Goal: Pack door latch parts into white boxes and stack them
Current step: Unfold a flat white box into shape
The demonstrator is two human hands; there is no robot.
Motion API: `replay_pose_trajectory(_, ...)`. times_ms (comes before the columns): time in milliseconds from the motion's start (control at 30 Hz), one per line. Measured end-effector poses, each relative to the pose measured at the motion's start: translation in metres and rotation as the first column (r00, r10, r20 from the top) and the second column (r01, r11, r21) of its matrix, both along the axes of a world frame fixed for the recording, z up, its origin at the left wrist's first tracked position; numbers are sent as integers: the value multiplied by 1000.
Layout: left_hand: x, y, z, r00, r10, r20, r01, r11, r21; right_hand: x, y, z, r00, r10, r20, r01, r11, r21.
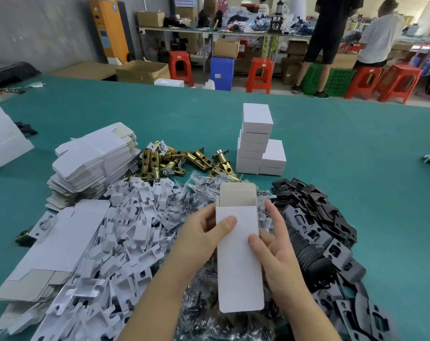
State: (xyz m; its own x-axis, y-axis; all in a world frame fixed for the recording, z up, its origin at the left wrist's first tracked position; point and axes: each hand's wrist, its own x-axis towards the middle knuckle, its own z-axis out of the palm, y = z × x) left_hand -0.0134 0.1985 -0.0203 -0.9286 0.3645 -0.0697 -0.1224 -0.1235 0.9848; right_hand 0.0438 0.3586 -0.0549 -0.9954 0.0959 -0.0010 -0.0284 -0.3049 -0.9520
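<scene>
I hold one flat white box blank (238, 254) upright over the table's near middle, its grey inner flap open at the top. My left hand (199, 239) grips its left edge with the thumb on the front. My right hand (273, 244) grips the right edge, thumb on the front too. Behind it stands a stack of packed white boxes (257, 141). Brass door latches (174, 161) lie in a heap to the left of that stack.
Flat white box blanks (93, 161) are piled at the left, with white card inserts (125, 232) heaped below them. Clear screw bags (196, 193) lie under my hands, black strike plates (317, 217) at the right. Red stools and two people stand beyond the green table (356, 156).
</scene>
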Motion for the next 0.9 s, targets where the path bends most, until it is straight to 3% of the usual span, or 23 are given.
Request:
replay_pose_trajectory(600, -6, -8, -6, 988, -147, 35, 145, 987, 65, 2, 7, -1, 999, 30, -22, -28, 993, 113)
replay_pose_trajectory(800, -13, -11, -10, 993, 60, -98, -60, 998, -6, 2, 6, 0, 999, 48, -14, -47, 992, 114)
replay_pose_trajectory(900, -15, -14, -11, 984, 86, -154, -90, 996, -19, 2, 6, 1, 999, 48, -13, -47, 993, 112)
